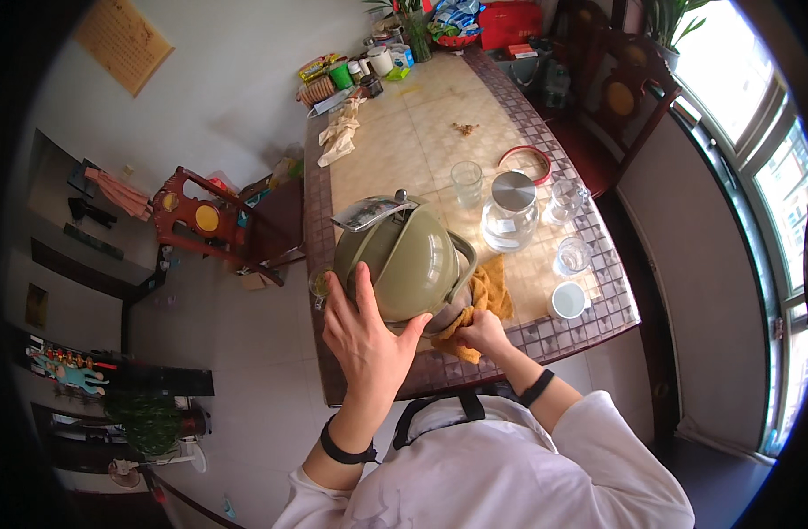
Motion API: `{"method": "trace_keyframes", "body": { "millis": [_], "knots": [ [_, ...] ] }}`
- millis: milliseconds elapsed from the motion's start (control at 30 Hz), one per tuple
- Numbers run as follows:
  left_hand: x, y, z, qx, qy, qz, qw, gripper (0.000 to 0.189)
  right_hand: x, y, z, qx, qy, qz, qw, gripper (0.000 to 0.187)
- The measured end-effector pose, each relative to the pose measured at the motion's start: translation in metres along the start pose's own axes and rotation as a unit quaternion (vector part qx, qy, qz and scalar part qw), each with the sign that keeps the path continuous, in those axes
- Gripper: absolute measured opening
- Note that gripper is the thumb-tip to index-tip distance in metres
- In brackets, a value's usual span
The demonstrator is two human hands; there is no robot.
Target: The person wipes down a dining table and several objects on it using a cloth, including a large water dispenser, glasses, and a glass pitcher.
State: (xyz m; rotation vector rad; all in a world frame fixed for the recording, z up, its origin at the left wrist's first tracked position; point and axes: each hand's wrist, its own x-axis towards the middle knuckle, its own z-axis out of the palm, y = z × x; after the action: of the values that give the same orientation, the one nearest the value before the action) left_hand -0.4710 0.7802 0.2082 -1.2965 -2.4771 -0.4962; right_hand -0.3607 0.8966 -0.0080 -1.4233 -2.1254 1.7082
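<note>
A rounded olive-green appliance (414, 264) with a side handle and a shiny panel on top rests near the table's front edge. My left hand (371, 337) lies against its near side, fingers spread and thumb apart. With my right hand (487, 332) I grip a mustard-brown cloth (493, 287), pressed to the lower right side of the appliance. Part of the cloth spreads on the tabletop behind my hand. The underside of the appliance is hidden.
Right of the appliance stand a lidded glass jug (510, 228), a tumbler (467, 182), a glass mug (566, 200), another glass (571, 256) and a white cup (568, 301). A red ring (539, 165) lies behind. A small glass cup (320, 283) sits by the left edge.
</note>
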Motion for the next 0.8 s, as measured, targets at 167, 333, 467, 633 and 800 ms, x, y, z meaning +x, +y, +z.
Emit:
{"method": "trace_keyframes", "body": {
  "millis": [167, 333, 467, 633, 800],
  "knots": [
    [0.0, 0.0, 0.002, -0.014, -0.008, 0.008, 1.0, 0.101, 0.024, 0.05, 0.024, -0.116, 0.034, 0.028, 0.992, 0.027],
    [-0.003, -0.026, -0.006, -0.085, -0.021, 0.041, 0.995, 0.102, -0.001, 0.002, -0.047, -0.106, -0.091, -0.038, 0.989, 0.032],
    [0.007, -0.036, 0.0, -0.137, -0.014, 0.068, 0.988, 0.101, 0.033, 0.019, -0.074, -0.264, 0.094, -0.022, 0.96, 0.076],
    [0.0, -0.046, 0.006, -0.186, -0.03, 0.037, 0.981, 0.104, 0.056, 0.054, -0.011, -0.325, 0.145, -0.053, 0.933, 0.072],
    [0.001, -0.049, 0.007, -0.211, -0.042, 0.044, 0.976, 0.104, 0.02, 0.092, -0.007, -0.3, 0.157, -0.192, 0.921, 0.035]
  ]
}}
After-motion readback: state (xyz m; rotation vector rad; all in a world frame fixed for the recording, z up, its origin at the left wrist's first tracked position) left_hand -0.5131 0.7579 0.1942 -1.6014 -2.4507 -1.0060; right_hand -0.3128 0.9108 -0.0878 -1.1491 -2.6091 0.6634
